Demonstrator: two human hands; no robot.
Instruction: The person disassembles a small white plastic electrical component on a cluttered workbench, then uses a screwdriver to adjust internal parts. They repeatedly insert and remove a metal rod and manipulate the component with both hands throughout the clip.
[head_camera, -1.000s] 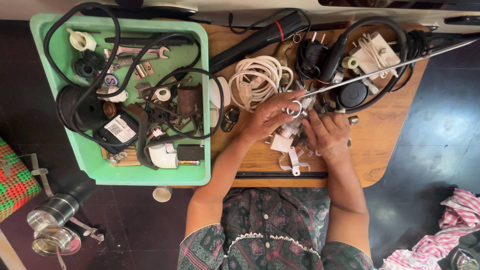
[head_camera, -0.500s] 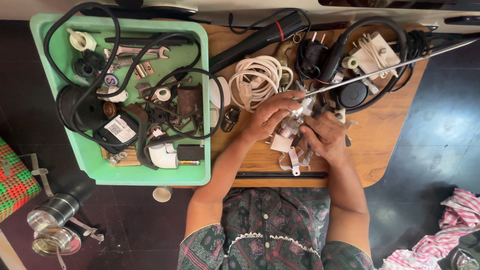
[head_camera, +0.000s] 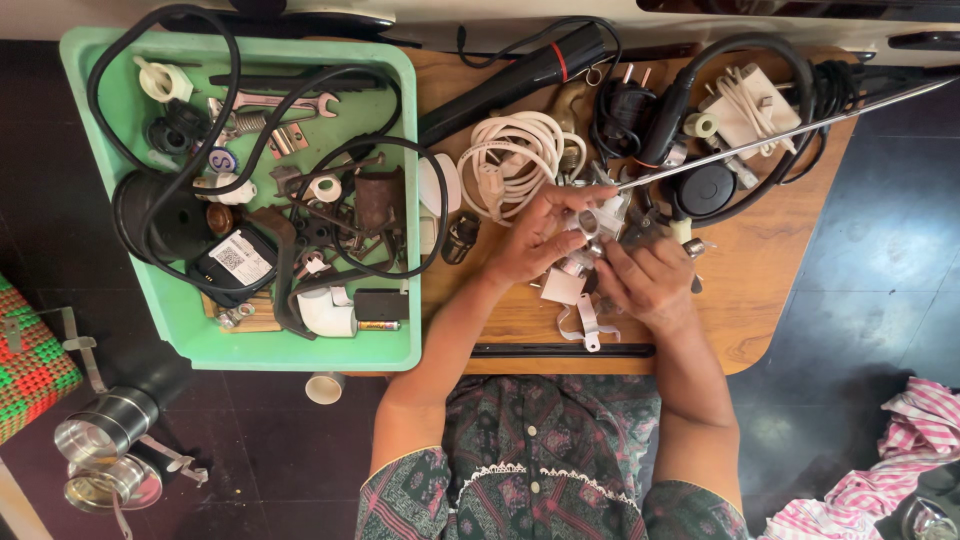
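While gripped, small metal part (head_camera: 590, 232), both hands (head_camera: 535, 240).

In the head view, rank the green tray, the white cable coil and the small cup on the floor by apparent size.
1. green tray
2. white cable coil
3. small cup, though it sits lower on the floor, farther from the camera.

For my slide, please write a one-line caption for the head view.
Both hands, left hand and right hand, work a small metal part over a wooden table beside a green tray.
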